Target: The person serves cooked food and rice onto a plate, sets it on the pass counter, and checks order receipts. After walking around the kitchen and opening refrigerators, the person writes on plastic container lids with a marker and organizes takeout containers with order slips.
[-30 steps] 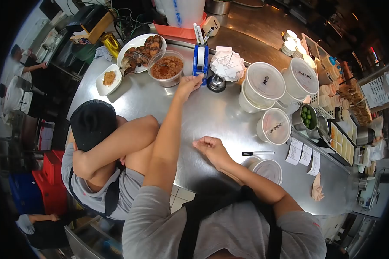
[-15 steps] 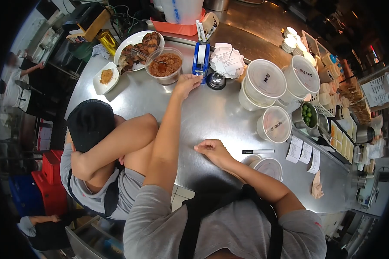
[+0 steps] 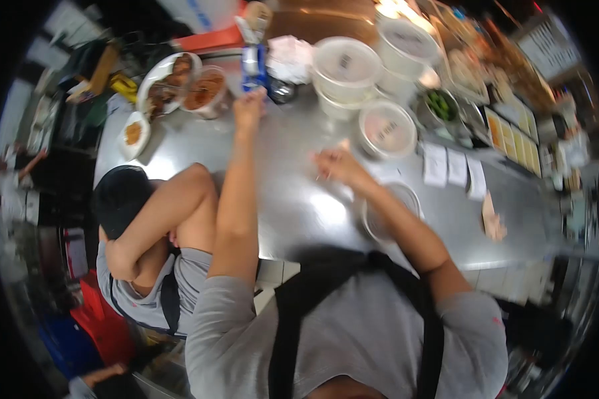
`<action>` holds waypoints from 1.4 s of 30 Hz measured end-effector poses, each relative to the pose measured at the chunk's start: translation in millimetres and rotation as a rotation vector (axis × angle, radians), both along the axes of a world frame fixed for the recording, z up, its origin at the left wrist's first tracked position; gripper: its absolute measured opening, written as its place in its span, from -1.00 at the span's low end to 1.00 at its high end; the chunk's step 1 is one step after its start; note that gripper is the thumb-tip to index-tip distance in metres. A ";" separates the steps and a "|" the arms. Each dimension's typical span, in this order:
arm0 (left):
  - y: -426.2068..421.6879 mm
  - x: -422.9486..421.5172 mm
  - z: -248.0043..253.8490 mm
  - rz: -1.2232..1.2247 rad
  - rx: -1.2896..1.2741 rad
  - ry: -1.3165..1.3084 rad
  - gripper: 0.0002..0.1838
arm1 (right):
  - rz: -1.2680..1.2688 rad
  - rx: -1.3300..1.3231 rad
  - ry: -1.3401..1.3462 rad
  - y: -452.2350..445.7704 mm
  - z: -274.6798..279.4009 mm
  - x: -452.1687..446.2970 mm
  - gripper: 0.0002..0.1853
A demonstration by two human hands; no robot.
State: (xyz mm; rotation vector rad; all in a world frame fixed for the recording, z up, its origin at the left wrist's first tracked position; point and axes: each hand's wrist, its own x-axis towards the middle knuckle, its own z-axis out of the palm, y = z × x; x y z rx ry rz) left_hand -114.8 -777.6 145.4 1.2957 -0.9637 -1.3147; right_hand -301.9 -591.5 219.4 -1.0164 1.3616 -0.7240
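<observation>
My left hand [image 3: 249,108] is at the near end of the blue tape dispenser [image 3: 253,68], its fingers pinched together. Blur hides what is between them. To its left, a tub of reddish-brown sauce [image 3: 205,91] stands beside a plate of browned meat [image 3: 162,95]. A dark call bell [image 3: 283,92] is just right of the dispenser. My right hand [image 3: 339,166] hovers over the steel counter with curled fingers, left of a lidded tub [image 3: 387,130]. What it holds, if anything, is unclear. My right forearm partly covers another round tub [image 3: 379,223].
A co-worker in a black cap [image 3: 121,199] leans at the counter on my left, arms folded. Larger lidded tubs [image 3: 346,60] stand at the back right. Paper slips [image 3: 435,165] lie on the right, near a pot of green limes [image 3: 439,103]. A small white dish [image 3: 134,136] sits left.
The view has shifted, so the counter appears higher and further left. My right hand has moved right over the counter, where a marker lay; the marker is no longer distinct. My left hand stays by the dispenser.
</observation>
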 end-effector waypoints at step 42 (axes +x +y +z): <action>173.3 -50.8 -2.3 -0.078 -0.208 -0.618 -0.41 | -0.557 -0.359 0.504 178.1 -20.1 -174.6 -0.79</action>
